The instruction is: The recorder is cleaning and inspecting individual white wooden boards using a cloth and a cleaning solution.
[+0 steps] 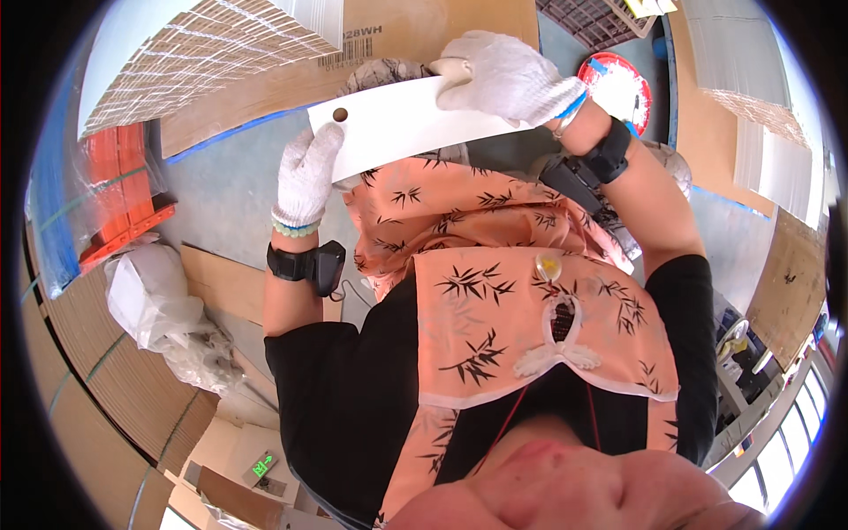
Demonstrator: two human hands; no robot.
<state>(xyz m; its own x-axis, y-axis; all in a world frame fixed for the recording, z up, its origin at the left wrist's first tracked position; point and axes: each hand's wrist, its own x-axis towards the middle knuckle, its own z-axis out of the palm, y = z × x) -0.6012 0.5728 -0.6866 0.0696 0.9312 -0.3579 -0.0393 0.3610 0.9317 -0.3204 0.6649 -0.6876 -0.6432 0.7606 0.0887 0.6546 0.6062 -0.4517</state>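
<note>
A flat white panel (397, 124) is held up in front of my apron, slightly tilted, with one round hole near its left end. My left hand (309, 170), in a whitish knit glove, is closed on the panel's left edge, just below the hole. Over the panel's far right part lies my right hand (511, 78), also gloved, with thumb and fingers closed on the far edge. Some of the right fingers are hidden. Behind the panel, part of a patterned grey cloth (384, 74) shows.
At the far left, a stack of thin white sheets (221, 57) stands by a cardboard box (424, 25); another white stack (751, 62) is at the right. A round red container (647, 97) with white contents sits beyond my right wrist. Orange-red pieces (119, 190), plastic wrapping (155, 296) and piled cardboard (106, 371) line the left.
</note>
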